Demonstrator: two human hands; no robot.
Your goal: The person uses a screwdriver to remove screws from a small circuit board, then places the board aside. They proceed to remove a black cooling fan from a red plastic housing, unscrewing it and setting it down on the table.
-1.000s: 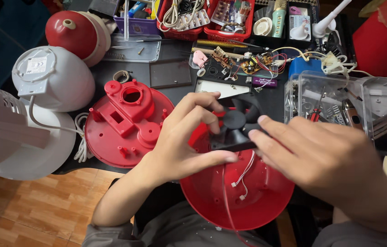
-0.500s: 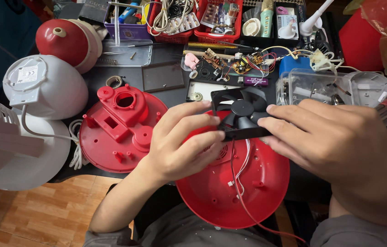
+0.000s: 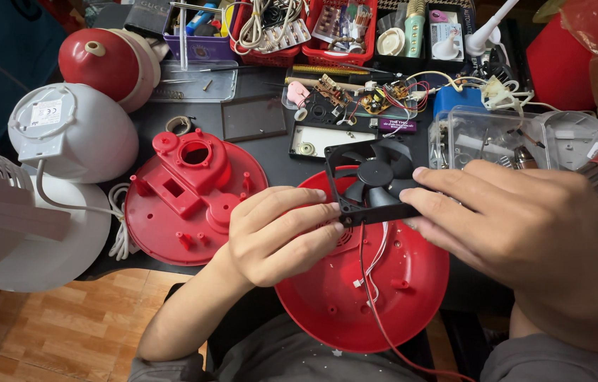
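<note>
Black plastic, square-framed and thin-walled, the fan (image 3: 373,180) is held up between both hands just above the red dish (image 3: 362,297), which sits at the near edge of the desk (image 3: 270,159) over the person's lap. The left hand (image 3: 274,233) has its fingers (image 3: 313,219) clamped on the frame's lower left edge; the right hand (image 3: 525,233) pinches the lower right edge, fingers closed on the rim. It looks light and stiff, but the blades are likely fragile and free to turn, so the outer frame and corners are the safe places to grip, never the hub. Red and white wires (image 3: 373,269) trail from the fan down into the dish and could snag or pull loose. A second red base (image 3: 189,198) lies to the left, apart.
</note>
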